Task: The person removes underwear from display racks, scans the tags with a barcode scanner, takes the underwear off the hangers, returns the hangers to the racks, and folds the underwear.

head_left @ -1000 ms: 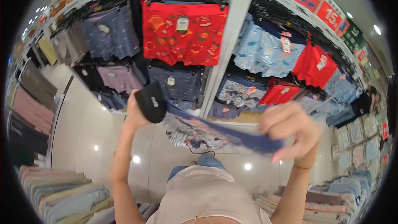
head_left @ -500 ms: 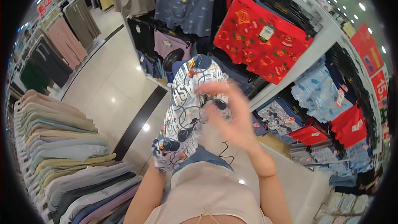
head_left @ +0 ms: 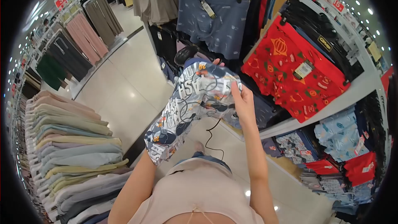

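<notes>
Patterned shorts [head_left: 186,99] in white, grey and navy, with printed letters, hang in front of my body. My right hand [head_left: 243,99] pinches their right side, thumb in front. Behind the cloth is my left hand, mostly hidden; a few fingertips [head_left: 219,62] show over the upper edge, and what they grip cannot be made out. A black rounded object [head_left: 185,54] sticks out above the waistband at the upper left.
Red printed shorts [head_left: 290,74] and blue shorts [head_left: 213,20] hang on the rack ahead. Folded-over garments [head_left: 78,153] hang in a row at the left. Trousers [head_left: 87,37] hang farther back. A thin black cord [head_left: 210,139] dangles below the shorts.
The view has turned right to left across the racks. The shorts, earlier stretched sideways by the waistband, now hang with their printed face showing. My right hand has closed on their side.
</notes>
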Demonstrator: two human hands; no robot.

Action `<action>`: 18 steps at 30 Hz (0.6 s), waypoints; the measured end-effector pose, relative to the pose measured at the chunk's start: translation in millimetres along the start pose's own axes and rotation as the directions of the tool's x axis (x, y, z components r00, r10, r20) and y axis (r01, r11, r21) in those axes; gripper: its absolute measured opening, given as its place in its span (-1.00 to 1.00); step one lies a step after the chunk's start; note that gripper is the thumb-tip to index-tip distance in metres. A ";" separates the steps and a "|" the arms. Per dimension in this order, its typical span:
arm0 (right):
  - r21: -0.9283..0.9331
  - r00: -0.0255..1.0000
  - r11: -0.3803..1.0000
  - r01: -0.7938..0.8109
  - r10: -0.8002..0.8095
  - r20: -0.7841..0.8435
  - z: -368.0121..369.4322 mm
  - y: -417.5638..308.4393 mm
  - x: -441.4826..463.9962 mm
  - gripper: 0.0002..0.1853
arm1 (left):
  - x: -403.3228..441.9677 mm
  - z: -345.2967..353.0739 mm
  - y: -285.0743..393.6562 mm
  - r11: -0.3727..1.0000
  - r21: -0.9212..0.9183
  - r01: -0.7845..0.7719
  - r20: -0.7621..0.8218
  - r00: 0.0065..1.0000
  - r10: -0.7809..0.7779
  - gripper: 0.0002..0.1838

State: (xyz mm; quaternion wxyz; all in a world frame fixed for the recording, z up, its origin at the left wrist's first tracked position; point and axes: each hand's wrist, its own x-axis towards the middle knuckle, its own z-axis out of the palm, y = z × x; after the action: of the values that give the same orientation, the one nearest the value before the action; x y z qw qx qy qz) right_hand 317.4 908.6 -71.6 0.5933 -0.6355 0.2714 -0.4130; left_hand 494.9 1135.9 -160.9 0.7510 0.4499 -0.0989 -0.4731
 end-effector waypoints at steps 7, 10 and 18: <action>0.703 0.982 0.685 -0.190 0.145 0.124 -5.3 -35.8 -8.2 -0.71 | 46.5 26.5 20.1 0.996 -0.085 0.030 0.116 0.993 -0.020 -0.45; 0.882 0.993 0.457 -0.113 0.081 0.085 -17.6 -29.4 -10.7 -0.66 | 66.7 67.6 -3.9 0.985 -0.117 0.126 0.251 0.963 -0.093 -0.44; 0.819 0.987 0.557 0.136 -0.008 -0.159 -51.0 -59.0 -46.7 -0.62 | 71.7 120.5 -50.4 0.901 -0.270 0.340 0.471 0.863 -0.185 -0.43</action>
State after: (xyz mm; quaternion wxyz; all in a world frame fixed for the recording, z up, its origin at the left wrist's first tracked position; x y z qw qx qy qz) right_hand 241.8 929.3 -25.6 0.7843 -0.2636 0.0598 -0.5584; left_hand 432.6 1001.0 -150.1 0.7039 0.2044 -0.1161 -0.6703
